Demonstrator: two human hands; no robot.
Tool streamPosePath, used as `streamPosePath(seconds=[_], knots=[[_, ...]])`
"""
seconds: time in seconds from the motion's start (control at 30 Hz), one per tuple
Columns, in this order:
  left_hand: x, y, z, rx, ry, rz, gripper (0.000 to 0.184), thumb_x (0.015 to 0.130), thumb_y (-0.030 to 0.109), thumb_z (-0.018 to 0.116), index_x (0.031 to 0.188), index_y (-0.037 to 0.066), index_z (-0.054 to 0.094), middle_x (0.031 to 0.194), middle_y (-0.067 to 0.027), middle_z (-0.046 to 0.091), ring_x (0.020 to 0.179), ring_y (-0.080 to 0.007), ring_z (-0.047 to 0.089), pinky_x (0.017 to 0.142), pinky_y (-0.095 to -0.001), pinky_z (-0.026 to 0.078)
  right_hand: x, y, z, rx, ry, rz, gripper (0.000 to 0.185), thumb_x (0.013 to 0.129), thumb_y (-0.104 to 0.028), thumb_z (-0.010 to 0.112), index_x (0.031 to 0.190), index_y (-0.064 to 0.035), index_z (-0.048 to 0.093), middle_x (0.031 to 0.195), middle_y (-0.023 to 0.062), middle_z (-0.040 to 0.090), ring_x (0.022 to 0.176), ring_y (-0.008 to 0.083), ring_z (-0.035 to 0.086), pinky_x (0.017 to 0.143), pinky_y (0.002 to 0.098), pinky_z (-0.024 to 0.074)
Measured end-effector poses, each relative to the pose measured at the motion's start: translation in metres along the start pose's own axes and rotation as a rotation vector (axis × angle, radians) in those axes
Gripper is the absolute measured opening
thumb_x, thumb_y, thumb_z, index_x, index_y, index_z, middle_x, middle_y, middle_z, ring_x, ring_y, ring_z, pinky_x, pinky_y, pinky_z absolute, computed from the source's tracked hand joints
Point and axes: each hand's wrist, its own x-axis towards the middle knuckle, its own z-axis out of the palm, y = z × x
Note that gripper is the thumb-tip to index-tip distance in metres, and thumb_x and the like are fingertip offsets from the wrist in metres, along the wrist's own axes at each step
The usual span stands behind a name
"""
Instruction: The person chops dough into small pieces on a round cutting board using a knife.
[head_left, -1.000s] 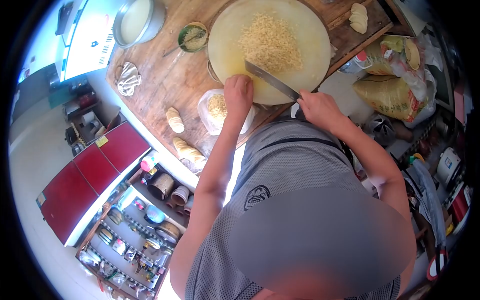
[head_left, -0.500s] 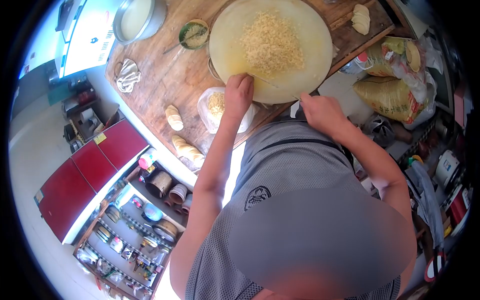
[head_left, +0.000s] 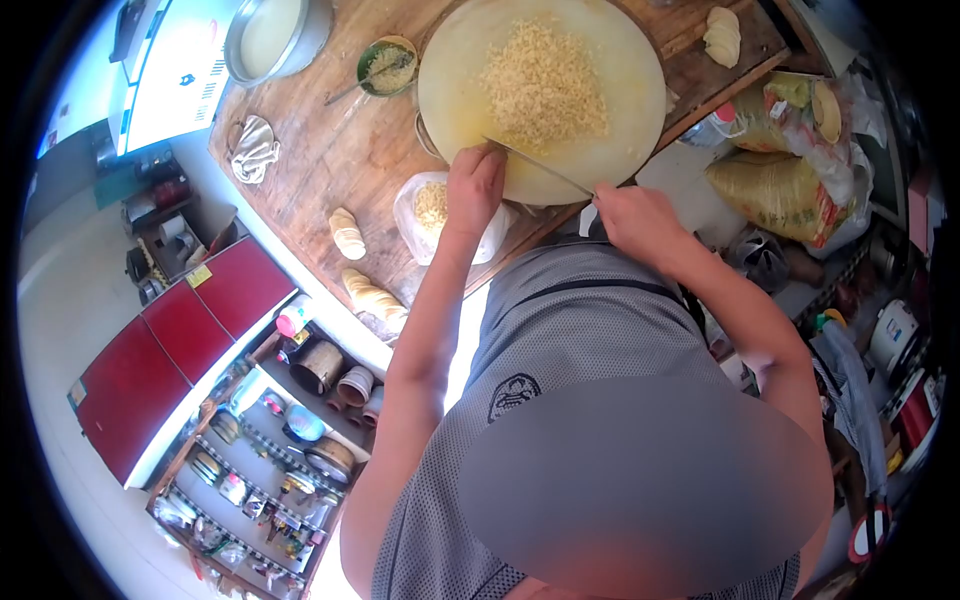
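A large round pale chopping board (head_left: 635,120) lies on the wooden table, with a heap of small pale-yellow chopped bits (head_left: 545,85) on it. My right hand (head_left: 635,220) is closed at the board's near edge around the handle of a knife (head_left: 545,168). The thin blade points left across the near part of the board. Beside the blade's far end, my left hand (head_left: 477,180) is closed with fingers curled down at the board's left rim. What those fingers hold is hidden. An opened plastic bag (head_left: 410,225) of similar bits stands left of that wrist.
On the wooden table (head_left: 310,150) are a metal pot of whitish content (head_left: 275,40), a green bowl with a spoon (head_left: 387,68), a crumpled cloth (head_left: 254,150) and several pale sliced rolls (head_left: 347,234). Full sacks (head_left: 760,190) stand at right, below the table's edge.
The knife's blade shows longer and more plainly, its far end now beside my left fingertips. My right hand has shifted slightly; my left hand stays nearly in place.
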Motion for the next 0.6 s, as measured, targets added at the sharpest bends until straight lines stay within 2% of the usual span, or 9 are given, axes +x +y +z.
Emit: streamPosePath(seconds=[0.37, 0.47, 0.53, 0.6], knots=[[0.000, -0.002, 0.001, -0.016, 0.014, -0.018, 0.012, 0.082, -0.002, 0.075, 0.093, 0.002, 0.072, 0.099, -0.0130, 0.070, 0.090, -0.0328, 0.067, 0.080, -0.0413, 0.055, -0.003, 0.001, 0.003, 0.015, -0.014, 0.036, 0.012, 0.096, -0.015, 0.056, 0.095, -0.0026, 0.057, 0.071, 0.0231, 0.067, 0.071, 0.0455, 0.068, 0.065, 0.0579, 0.0521], [0.000, -0.001, 0.000, -0.015, 0.011, -0.013, 0.013, 0.082, -0.002, 0.075, 0.093, 0.002, 0.072, 0.099, -0.0131, 0.070, 0.091, -0.0329, 0.067, 0.080, -0.0412, 0.055, 0.000, 0.001, 0.001, -0.022, -0.040, 0.024, 0.017, 0.100, -0.020, 0.056, 0.101, -0.0036, 0.057, 0.076, 0.0212, 0.068, 0.074, 0.0451, 0.066, 0.066, 0.0567, 0.0502], [0.000, -0.002, 0.001, -0.024, 0.014, -0.010, 0.012, 0.082, -0.003, 0.075, 0.092, 0.002, 0.071, 0.099, -0.0130, 0.071, 0.091, -0.0330, 0.067, 0.080, -0.0411, 0.055, -0.002, 0.000, -0.006, -0.016, -0.013, 0.029, 0.012, 0.096, -0.014, 0.054, 0.096, -0.0023, 0.058, 0.070, 0.0229, 0.067, 0.071, 0.0453, 0.069, 0.066, 0.0574, 0.0535], [-0.002, -0.002, 0.002, -0.032, 0.011, -0.023, 0.012, 0.082, -0.003, 0.075, 0.092, 0.002, 0.071, 0.099, -0.0130, 0.071, 0.091, -0.0331, 0.067, 0.079, -0.0411, 0.055, -0.005, -0.004, -0.006, 0.002, -0.026, 0.041, 0.012, 0.096, -0.013, 0.054, 0.096, -0.0024, 0.059, 0.071, 0.0228, 0.067, 0.072, 0.0451, 0.069, 0.066, 0.0572, 0.0538]])
